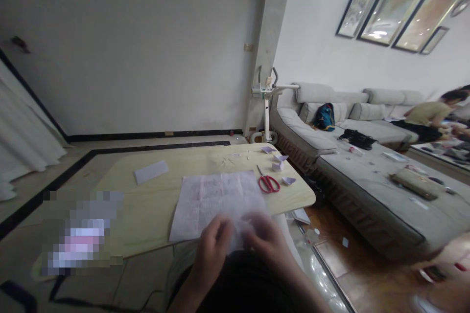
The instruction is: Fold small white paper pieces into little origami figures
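At the table's near edge my left hand point(215, 239) and my right hand point(266, 234) are close together, both blurred by motion, with fingers curled inward. Between their fingertips is a pale piece of paper point(240, 229), its shape smeared. A large creased sheet of paper point(216, 193) with faint print lies flat just beyond my hands. Right of that sheet rest scissors point(270, 184) with red handles, their blades pointing away. Several small folded paper pieces point(288, 181) stand along the table's right side.
The pale table point(147, 210) also bears a white paper strip point(151, 172), thin scraps point(229, 160) and a pixelated object point(79, 242) at left. A grey sofa point(367, 176) with bags stands right. Another person point(428, 112) sits at far right.
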### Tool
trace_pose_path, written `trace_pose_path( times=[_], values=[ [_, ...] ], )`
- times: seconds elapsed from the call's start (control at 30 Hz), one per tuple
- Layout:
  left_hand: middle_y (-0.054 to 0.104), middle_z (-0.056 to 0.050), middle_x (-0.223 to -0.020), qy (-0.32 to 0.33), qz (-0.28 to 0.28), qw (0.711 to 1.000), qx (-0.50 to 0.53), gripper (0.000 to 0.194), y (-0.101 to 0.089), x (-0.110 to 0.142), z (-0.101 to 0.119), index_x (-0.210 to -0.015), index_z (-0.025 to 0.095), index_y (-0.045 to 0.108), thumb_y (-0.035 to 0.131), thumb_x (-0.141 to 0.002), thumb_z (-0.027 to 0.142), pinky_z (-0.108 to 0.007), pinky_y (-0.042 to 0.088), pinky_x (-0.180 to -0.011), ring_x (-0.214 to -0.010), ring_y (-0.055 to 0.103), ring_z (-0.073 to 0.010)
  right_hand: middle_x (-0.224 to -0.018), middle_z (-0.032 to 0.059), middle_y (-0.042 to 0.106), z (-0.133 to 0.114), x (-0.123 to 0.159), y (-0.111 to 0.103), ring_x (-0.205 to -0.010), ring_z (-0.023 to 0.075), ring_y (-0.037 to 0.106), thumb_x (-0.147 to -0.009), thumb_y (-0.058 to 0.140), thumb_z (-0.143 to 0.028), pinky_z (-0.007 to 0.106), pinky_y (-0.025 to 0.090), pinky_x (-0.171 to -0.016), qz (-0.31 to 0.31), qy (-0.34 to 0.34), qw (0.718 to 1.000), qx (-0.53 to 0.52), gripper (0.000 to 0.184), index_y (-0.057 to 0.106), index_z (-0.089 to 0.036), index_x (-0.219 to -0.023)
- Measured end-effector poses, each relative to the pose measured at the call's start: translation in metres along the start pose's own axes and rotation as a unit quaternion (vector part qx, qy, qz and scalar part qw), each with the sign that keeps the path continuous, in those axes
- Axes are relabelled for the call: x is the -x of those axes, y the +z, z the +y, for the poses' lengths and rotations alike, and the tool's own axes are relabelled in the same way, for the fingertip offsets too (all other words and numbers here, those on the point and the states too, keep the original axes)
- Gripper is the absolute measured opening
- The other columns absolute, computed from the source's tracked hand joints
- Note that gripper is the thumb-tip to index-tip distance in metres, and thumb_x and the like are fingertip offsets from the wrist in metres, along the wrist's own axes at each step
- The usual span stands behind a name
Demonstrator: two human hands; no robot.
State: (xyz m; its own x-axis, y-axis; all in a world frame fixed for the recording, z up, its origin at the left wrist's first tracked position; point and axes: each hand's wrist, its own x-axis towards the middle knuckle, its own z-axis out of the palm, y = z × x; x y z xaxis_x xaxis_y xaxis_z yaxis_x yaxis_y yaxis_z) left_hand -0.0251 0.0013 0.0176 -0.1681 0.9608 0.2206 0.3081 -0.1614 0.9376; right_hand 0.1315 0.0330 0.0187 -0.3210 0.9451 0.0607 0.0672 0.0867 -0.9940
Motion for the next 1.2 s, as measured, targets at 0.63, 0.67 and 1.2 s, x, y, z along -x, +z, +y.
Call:
trace_pose_path(
  times=[0.63, 0.67, 1.2],
  values=[
    [0.045, 0.003, -0.064, -0.070, -0.105, 0.992, 0.017, 0.034, -0.005, 0.000, -0.006, -0.068, 0.020, 0.048, 0.045, -0.091, 0.045, -0.023, 0.038, -0.056, -0.065, 0.050, -0.0161, -0.111, 0.0055, 0.070, 0.000, 0.014, -0.012, -0.103, 0.0253, 0.061, -0.075, 0.070, -0.013, 0.038, 0.045, -0.095, -0.049, -0.062, 0.975, 0.210, 0.039, 0.067, -0.021, -0.113],
    [0.044, 0.003, -0.065, -0.064, -0.107, 0.992, 0.012, 0.033, -0.005, 0.001, -0.009, -0.068, 0.020, 0.047, 0.045, -0.091, 0.045, -0.023, 0.038, -0.057, -0.066, 0.049, -0.0158, -0.112, 0.0056, 0.069, 0.001, 0.013, -0.012, -0.103, 0.0255, 0.061, -0.075, 0.070, -0.013, 0.039, 0.045, -0.095, -0.046, -0.054, 0.975, 0.210, 0.040, 0.066, -0.021, -0.114],
    [0.054, 0.002, -0.066, -0.056, -0.093, 0.994, -0.030, 0.033, -0.003, 0.002, -0.022, -0.069, 0.020, 0.053, 0.046, -0.093, 0.042, -0.023, 0.041, -0.062, -0.070, 0.055, -0.0174, -0.088, 0.0021, 0.067, 0.007, 0.010, -0.013, -0.082, 0.0180, 0.060, -0.081, 0.065, -0.013, 0.028, 0.048, -0.077, -0.043, -0.139, 0.973, 0.181, 0.016, 0.068, -0.020, -0.096]
  ],
)
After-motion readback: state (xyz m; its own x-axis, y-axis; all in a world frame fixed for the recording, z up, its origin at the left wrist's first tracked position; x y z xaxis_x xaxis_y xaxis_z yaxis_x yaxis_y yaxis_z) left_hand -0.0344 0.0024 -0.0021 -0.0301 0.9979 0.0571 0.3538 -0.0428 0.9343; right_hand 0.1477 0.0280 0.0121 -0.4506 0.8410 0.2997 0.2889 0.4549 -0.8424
